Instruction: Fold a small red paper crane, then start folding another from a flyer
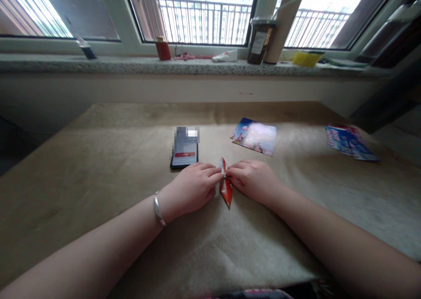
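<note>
A narrow piece of folded paper (226, 192), orange-red with pale patches and pointed at both ends, lies on the table between my hands. My left hand (197, 185) pinches its middle from the left, fingertips together. From the other side, my right hand (253, 179) grips the same middle part with its fingers curled. The fingertips of both hands nearly meet there and hide the paper's centre. Just beyond my left hand a smartphone (184, 152) lies face up with its screen lit; part of the screen is blurred out.
A blue and pink printed sheet (258, 134) lies beyond my right hand. Several blue-red printed sheets (350, 142) overlap at the table's right. Behind the brown-covered table (82, 167), a stone windowsill (131, 66) holds a red bottle (162, 49), a dark lidded container (259, 42) and a yellow object (305, 59).
</note>
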### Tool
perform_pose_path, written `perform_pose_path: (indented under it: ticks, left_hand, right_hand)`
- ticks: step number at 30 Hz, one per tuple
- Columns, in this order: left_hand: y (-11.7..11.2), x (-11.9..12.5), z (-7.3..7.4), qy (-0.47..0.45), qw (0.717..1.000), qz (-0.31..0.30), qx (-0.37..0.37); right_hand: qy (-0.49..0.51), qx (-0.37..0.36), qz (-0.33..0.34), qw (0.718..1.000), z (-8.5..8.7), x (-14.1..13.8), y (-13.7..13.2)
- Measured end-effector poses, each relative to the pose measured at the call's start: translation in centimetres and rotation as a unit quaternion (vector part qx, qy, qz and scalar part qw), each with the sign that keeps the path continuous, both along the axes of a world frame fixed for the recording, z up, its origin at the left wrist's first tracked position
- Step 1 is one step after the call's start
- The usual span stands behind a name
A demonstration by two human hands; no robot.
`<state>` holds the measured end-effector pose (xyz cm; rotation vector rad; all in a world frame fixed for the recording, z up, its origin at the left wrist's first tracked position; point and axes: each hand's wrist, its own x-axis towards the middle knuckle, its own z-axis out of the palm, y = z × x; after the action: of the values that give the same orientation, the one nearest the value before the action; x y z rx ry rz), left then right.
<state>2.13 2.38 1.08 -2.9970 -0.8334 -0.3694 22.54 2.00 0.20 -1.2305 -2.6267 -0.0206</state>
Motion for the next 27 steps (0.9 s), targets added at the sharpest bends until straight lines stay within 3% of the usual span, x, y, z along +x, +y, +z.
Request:
perform_pose_path:
  ticks: [9, 17, 24, 27]
  left_hand:
    - [0.0, -0.2, -0.2, 0.025, 0.999, 0.002, 0.041]
    - [0.1, -0.2, -0.5, 0.006, 1.0, -0.005, 0.023]
    - [0.3, -0.2, -1.2, -0.013, 1.0, 0.019, 0.001]
    - [0.4, -0.3, -1.3, -0.034, 0.999, 0.024, -0.01]
  right_hand:
    - [-0.027, 0.021, 0.041, 0.999, 0.6, -0.2, -0.3]
    - [-0.019, 0.014, 0.006, 1.0, 0.3, -0.4, -0.6]
    - [0.134, -0.039, -0.097, 0.986, -0.9, -0.2, 0.2]
    - [0.219, -0.091, -0.101, 0.966, -1.7, 0.0, 0.8]
